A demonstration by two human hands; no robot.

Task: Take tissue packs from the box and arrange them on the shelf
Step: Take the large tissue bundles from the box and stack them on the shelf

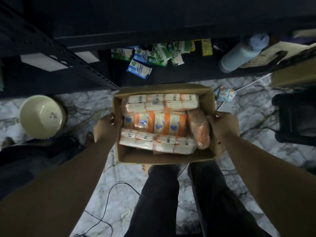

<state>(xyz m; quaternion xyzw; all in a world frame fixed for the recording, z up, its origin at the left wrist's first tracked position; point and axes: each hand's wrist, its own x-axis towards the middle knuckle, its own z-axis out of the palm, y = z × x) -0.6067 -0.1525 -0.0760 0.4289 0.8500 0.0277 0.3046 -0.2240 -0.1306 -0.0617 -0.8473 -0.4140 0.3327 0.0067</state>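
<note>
We hold the box (164, 156) before the shelf (171, 77), left hand (106, 127) and right hand (222, 127) each in a clenched grip on its side walls; packs (160, 124) still fill it, within easy reach.

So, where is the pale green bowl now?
The pale green round bowl lies on the marbled floor at the left of the head view, beside the left hand holding the brown cardboard box.

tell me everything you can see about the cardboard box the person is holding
The cardboard box is plain brown, open-topped, and seen from above. The left hand and right hand grip its opposite side walls. It is nearly full of orange-and-white tissue packs in clear wrap, packed in rows. It sits in front of the dark shelf.
</note>
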